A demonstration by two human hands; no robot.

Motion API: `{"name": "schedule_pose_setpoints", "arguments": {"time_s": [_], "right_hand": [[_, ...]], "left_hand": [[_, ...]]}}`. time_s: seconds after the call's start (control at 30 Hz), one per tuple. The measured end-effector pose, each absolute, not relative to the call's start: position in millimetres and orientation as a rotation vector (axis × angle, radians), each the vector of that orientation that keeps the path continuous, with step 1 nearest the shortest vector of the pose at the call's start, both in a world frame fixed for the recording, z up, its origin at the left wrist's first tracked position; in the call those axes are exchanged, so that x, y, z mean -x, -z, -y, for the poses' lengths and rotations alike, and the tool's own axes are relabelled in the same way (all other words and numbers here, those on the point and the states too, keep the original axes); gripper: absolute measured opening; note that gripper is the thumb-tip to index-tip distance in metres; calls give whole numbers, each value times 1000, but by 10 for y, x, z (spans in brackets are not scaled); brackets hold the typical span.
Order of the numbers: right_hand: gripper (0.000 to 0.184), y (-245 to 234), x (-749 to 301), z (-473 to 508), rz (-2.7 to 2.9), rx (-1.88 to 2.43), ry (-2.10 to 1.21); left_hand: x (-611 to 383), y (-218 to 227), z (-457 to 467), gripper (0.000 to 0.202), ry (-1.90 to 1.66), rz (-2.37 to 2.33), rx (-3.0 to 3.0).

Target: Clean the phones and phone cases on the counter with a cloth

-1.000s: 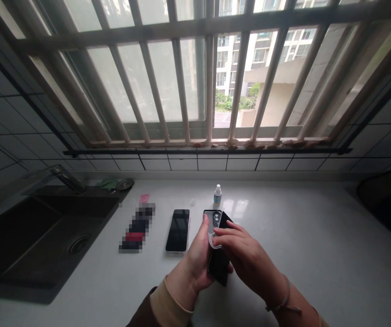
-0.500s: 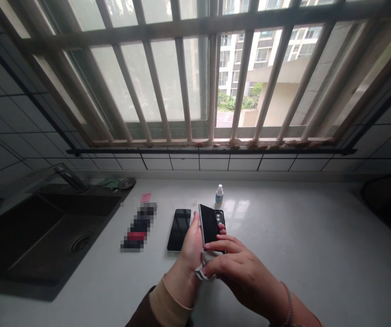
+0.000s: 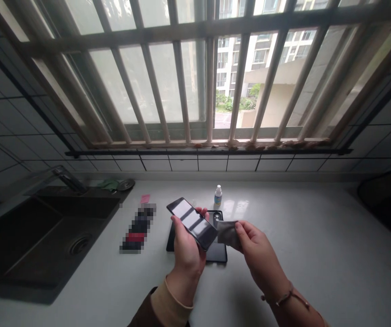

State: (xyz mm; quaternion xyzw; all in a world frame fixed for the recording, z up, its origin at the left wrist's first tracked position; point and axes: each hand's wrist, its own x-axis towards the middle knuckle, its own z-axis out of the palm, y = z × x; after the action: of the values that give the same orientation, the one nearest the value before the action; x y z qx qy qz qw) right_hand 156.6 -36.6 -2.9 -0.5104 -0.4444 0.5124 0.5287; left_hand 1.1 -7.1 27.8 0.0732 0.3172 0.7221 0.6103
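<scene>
Slim black glass-fronted smartphone [image 3: 191, 223] tilted in left hand [image 3: 187, 247], fingers [image 3: 202, 211] curled round its edges, above black phone case [image 3: 218, 254] on pale stone countertop [image 3: 318, 263]. Right hand [image 3: 258, 256] pinched closed on grey microfibre cloth [image 3: 228, 235], just right of phone. Small white dropper bottle [image 3: 218, 196] beyond case.

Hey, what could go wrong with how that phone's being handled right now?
The phone rests tilted in the left hand alone, so it could slip onto the black case or hard counter. The grey cloth in the right hand might smear the glossy screen. The small bottle stands close by and could get knocked over.
</scene>
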Motion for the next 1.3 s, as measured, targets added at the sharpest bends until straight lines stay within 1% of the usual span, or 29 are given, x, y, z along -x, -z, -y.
{"name": "schedule_pose_setpoints", "arguments": {"time_s": [0.07, 0.13, 0.33, 0.47, 0.63, 0.8, 0.9, 1.03, 1.13, 1.3], "right_hand": [[51, 58, -1492, 368, 903, 1130, -1416], [52, 65, -1413, 393, 798, 1079, -1523], [48, 68, -1268, 474, 782, 908, -1647], [43, 79, -1225, 547, 844, 799, -1748], [40, 35, -1234, 603, 850, 701, -1837], [42, -79, -1445, 444, 771, 786, -1677], [47, -65, -1689, 270, 778, 962, -1429], [52, 122, -2037, 61, 974, 1375, -1024], [50, 297, -2197, -35, 1057, 1509, -1010], [46, 503, -2272, -125, 1080, 1620, -1059]], "left_hand": [[-64, -237, 105, 54, -1742, -744, -209], [-102, -204, 126, 54, -1812, -754, -241], [-59, -192, 93, 57, -1940, -778, -285], [7, -221, 70, 58, -1941, -793, -241], [20, -258, 76, 56, -1823, -764, -161], [46, -280, 47, 60, -1638, -770, -213], [68, -301, 53, 61, -1403, -709, -258], [56, -307, 100, 69, -1058, -635, -306], [22, -262, 115, 74, -923, -674, -319], [1, -163, 71, 79, -884, -802, -334]]}}
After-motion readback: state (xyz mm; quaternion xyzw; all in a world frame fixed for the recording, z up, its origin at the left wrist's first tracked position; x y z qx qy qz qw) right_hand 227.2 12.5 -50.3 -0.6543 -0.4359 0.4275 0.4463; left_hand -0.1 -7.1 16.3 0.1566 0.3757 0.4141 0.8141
